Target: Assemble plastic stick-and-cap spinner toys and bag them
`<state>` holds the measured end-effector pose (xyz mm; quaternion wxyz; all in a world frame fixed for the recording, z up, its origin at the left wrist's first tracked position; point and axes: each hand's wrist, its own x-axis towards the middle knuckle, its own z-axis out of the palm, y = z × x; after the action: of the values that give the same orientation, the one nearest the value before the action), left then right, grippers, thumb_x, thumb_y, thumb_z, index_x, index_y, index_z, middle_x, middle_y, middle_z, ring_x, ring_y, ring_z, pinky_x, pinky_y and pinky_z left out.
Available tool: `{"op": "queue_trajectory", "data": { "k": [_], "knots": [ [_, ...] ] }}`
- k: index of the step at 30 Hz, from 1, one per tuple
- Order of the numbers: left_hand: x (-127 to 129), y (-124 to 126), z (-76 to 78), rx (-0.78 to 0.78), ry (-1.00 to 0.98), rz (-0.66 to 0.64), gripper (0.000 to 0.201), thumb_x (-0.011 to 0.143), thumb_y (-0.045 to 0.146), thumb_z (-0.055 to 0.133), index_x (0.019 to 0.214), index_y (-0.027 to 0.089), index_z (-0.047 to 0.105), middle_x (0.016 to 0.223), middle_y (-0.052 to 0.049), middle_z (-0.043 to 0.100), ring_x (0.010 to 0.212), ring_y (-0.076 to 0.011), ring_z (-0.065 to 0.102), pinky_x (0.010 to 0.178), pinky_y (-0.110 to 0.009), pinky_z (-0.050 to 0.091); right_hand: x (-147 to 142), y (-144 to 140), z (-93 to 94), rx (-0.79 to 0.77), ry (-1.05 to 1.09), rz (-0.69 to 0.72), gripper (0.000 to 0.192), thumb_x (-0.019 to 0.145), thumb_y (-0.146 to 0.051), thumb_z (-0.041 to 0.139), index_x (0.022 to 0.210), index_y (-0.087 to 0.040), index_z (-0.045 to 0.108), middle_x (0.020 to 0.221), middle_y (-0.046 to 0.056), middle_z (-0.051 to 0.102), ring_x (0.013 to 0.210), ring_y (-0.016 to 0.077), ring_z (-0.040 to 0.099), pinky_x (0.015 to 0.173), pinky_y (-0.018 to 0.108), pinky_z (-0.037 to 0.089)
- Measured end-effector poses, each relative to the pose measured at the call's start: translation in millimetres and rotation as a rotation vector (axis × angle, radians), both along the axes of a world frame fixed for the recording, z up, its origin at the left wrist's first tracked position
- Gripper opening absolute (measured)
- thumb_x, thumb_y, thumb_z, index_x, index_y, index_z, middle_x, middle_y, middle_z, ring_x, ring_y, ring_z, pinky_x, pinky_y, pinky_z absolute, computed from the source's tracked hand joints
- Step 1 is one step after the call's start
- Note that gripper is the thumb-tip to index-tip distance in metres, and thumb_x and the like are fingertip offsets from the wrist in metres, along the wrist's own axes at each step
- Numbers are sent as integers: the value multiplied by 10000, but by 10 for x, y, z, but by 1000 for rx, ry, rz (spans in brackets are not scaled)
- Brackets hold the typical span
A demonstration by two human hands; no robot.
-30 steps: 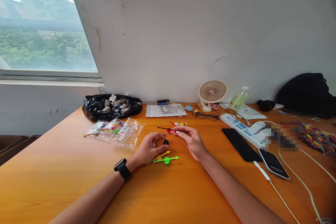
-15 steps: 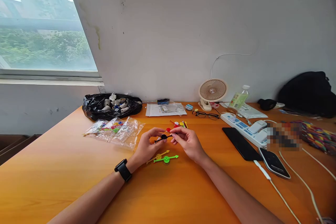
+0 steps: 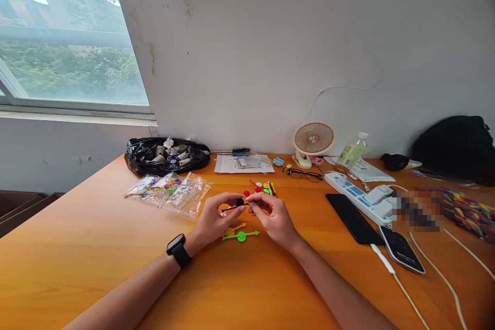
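Observation:
My left hand (image 3: 216, 216) pinches a black plastic spinner arrow (image 3: 240, 202) with a round disc at its middle. My right hand (image 3: 273, 216) is closed on the arrow's other end, its fingertips almost meeting those of the left. Just below the hands, a green spinner arrow (image 3: 242, 237) and a yellow spinner arrow (image 3: 235, 229) lie on the wooden table (image 3: 240, 289). Behind my fingers is a small heap of red, yellow and green plastic pieces (image 3: 266, 187), partly hidden by the right hand.
Clear plastic bags (image 3: 185, 196) with coloured parts lie at left, before a black bag (image 3: 145, 160). Toward the back stand a clip fan (image 3: 314, 139) and a bottle (image 3: 352, 152). A power strip (image 3: 356, 198), a black phone (image 3: 353, 218) and cables occupy the right.
The view has tilted slightly. My right fingertips have moved a little closer to the left ones, and both hands keep hold of the black spinner arrow.

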<state>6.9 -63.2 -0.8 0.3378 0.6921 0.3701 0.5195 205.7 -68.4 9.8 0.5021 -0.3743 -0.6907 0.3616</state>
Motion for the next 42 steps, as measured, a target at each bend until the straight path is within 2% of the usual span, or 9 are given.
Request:
{"op": "queue_trajectory", "data": {
  "k": [9, 17, 20, 22, 25, 28, 34, 39, 42],
  "knots": [
    [-38, 54, -58, 207, 177, 49, 161, 931, 302, 723, 1069, 231, 763, 972, -50, 782, 855, -195, 700, 799, -308, 552, 50, 26, -42, 263, -234, -12, 144, 1014, -226, 583, 1075, -239, 713, 1028, 47, 734, 967, 196, 689, 877, 317, 544],
    [-54, 23, 45, 238, 226, 34, 102, 946, 277, 702, 1008, 223, 762, 912, -41, 777, 826, -184, 717, 771, -288, 552, 23, -6, -8, 275, -268, -8, 159, 1045, -245, 535, 1055, -237, 693, 984, 52, 683, 928, 203, 647, 848, 325, 511],
    [-53, -5, 78, 147, 140, 3, 211, 923, 312, 727, 1115, 229, 756, 996, -58, 785, 891, -203, 726, 828, -310, 561, 23, -16, 28, 229, -244, -7, 151, 1038, -281, 554, 1021, -230, 695, 948, 48, 662, 874, 196, 630, 807, 317, 507],
    [-66, -17, 108, -17, 32, -90, 284, 941, 361, 700, 1185, 220, 737, 1083, -79, 780, 936, -218, 732, 848, -322, 569, 29, -10, 37, 181, -205, -5, 152, 1035, -308, 562, 1026, -228, 690, 965, 50, 662, 888, 196, 630, 818, 317, 510],
    [-98, -4, 153, -271, -133, -267, 283, 963, 391, 661, 1135, 187, 756, 1084, -98, 777, 963, -230, 734, 857, -321, 566, 38, 20, 23, 94, -114, 9, 168, 1028, -354, 576, 1036, -226, 685, 1003, 55, 668, 939, 200, 638, 851, 320, 516],
    [-122, 40, 162, -395, -271, -378, 241, 920, 344, 718, 1091, 182, 767, 1008, -81, 776, 944, -215, 723, 862, -306, 548, 40, 46, 3, 7, -28, 55, 190, 1006, -396, 608, 1025, -226, 690, 1002, 51, 665, 944, 199, 641, 854, 318, 520],
    [-116, 82, 129, -381, -305, -372, 305, 875, 334, 795, 1145, 210, 727, 1023, -60, 756, 886, -175, 703, 836, -295, 545, 42, 25, 39, 13, -55, -28, 276, 995, -437, 615, 1205, -267, 670, 1112, 54, 616, 966, 197, 597, 905, 335, 489],
    [-98, 77, 120, -371, -261, -275, 314, 851, 383, 816, 1080, 188, 725, 992, -71, 759, 909, -188, 695, 838, -308, 558, 58, 22, 58, -121, 132, 31, 431, 1023, -508, 544, 1392, -289, 497, 816, -14, 495, 707, 159, 482, 660, 287, 420],
    [-99, 80, 114, -357, -259, -261, 321, 848, 396, 817, 1069, 185, 721, 984, -70, 761, 888, -185, 694, 822, -305, 561, 41, 33, 34, -202, 226, 77, 550, 1020, -538, 535, 1485, -304, 358, 778, -32, 465, 633, 144, 402, 569, 268, 330]
  ]
}}
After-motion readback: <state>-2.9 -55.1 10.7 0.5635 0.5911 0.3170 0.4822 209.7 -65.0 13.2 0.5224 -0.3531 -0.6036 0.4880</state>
